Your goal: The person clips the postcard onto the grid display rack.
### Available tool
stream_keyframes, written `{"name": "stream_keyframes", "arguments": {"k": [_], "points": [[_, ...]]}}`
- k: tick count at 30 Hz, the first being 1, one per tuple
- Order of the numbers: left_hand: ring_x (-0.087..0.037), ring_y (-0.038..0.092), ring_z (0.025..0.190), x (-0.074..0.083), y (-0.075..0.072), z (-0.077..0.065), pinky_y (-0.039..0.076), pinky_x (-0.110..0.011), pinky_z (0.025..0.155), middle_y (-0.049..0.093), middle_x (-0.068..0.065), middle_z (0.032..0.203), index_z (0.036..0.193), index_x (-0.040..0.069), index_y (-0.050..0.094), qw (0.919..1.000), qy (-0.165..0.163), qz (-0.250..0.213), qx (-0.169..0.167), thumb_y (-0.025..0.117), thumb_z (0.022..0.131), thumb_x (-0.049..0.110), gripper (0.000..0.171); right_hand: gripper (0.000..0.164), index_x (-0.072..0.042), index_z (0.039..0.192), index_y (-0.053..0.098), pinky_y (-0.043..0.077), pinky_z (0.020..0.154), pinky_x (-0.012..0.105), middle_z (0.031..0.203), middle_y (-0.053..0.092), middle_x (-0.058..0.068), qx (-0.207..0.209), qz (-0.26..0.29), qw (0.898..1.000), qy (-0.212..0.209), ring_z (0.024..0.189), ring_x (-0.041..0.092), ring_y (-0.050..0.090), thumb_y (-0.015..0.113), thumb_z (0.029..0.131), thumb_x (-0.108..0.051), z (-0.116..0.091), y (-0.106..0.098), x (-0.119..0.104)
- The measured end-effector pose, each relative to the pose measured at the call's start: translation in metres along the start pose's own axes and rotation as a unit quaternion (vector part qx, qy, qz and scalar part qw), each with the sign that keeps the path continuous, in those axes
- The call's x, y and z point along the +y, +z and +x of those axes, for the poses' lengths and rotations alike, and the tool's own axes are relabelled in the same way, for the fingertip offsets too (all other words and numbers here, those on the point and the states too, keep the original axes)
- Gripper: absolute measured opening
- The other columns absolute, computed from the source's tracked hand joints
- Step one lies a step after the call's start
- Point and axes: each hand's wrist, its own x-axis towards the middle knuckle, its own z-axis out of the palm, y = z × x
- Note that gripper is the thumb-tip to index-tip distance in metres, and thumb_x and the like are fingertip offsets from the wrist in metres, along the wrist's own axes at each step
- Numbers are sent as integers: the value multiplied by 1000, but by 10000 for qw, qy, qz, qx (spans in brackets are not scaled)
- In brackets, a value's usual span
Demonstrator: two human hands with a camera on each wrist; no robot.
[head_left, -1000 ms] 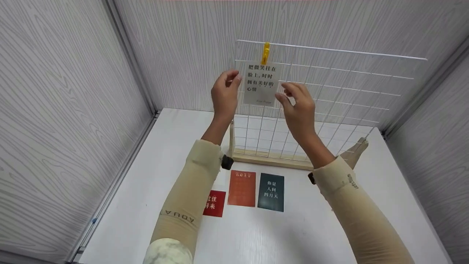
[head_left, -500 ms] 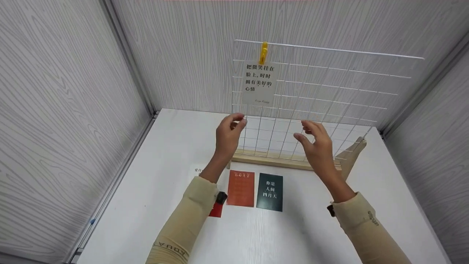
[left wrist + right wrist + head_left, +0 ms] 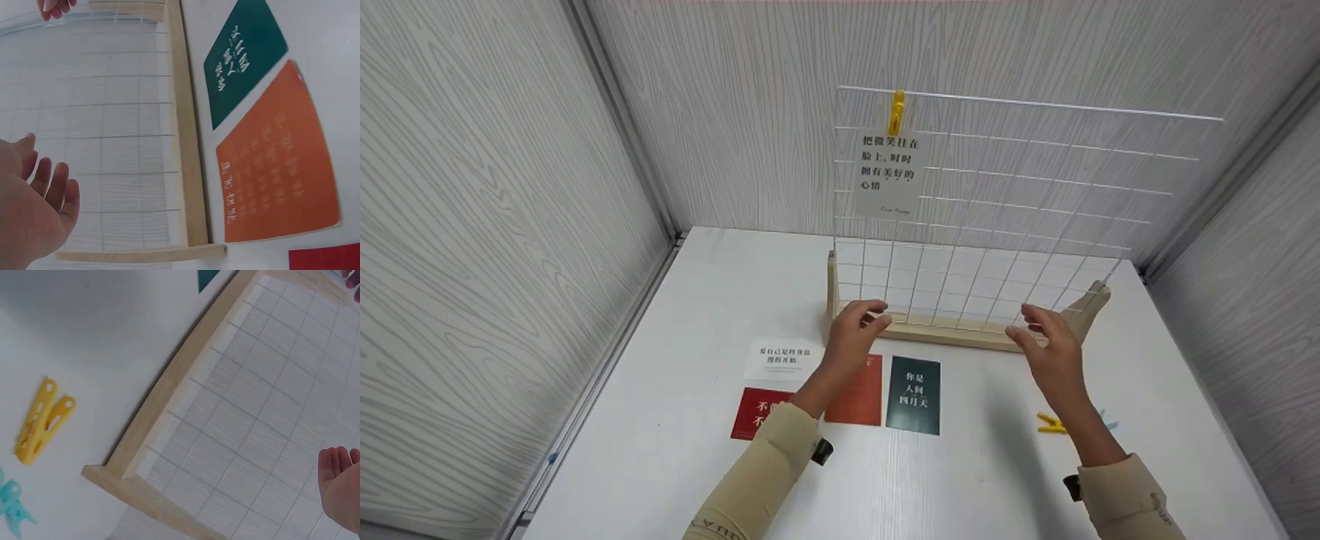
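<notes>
A pale card [image 3: 887, 172] with dark lettering hangs from the upper left of a white wire grid [image 3: 997, 217], held at its top by a yellow clothespin [image 3: 896, 114]. Below that card, my left hand [image 3: 851, 334] hovers with loosely bent fingers and nothing in them. My right hand [image 3: 1051, 345] is likewise bare, in front of the grid's lower right part, thumb and fingers apart. On the table near the left forearm lie an orange card [image 3: 859, 394], a dark green card [image 3: 913, 395], a red card [image 3: 750, 411] and a white card [image 3: 781, 360], partly covered by that arm.
The grid stands in a wooden base [image 3: 945, 332] with side feet. Another yellow clothespin [image 3: 42, 422] and a light blue clothespin [image 3: 12, 503] lie on the white table [image 3: 945, 487] by the right forearm. Grey wood-patterned panels [image 3: 510, 225] enclose the sides and back.
Both hands have come away from the hanging card and moved down toward the table, spreading apart. The card stays clipped on the grid. The red and white cards and loose clothespins have come into sight.
</notes>
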Motion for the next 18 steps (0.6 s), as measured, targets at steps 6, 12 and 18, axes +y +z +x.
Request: {"name": "stream_keyframes", "arguments": {"k": [6,12,18], "points": [[-15,58,103,-24,18,-7,53,-30,86,63,-2,123,126,19,67,9984,-314,180,-442,63,100,30,28,42,-7,132,63,40,91,4,125,62,10,-274,-245,9984,436,116,28,59,73,94,-19,-19,-14,25],[-14,58,109,-37,31,-9,54,-31,90,63,-4,128,130,24,64,9947,-517,425,-787,63,100,33,31,46,-8,136,59,46,98,20,130,61,15,-859,-519,9916,816,118,33,59,69,96,-29,-38,-27,50],[-15,58,112,-49,39,-5,53,-32,95,63,3,128,134,21,62,9872,-692,1003,-1027,65,99,34,37,48,-5,134,60,51,100,45,131,61,19,-1730,-800,9762,1033,118,39,59,69,96,-33,-54,-39,72]]}}
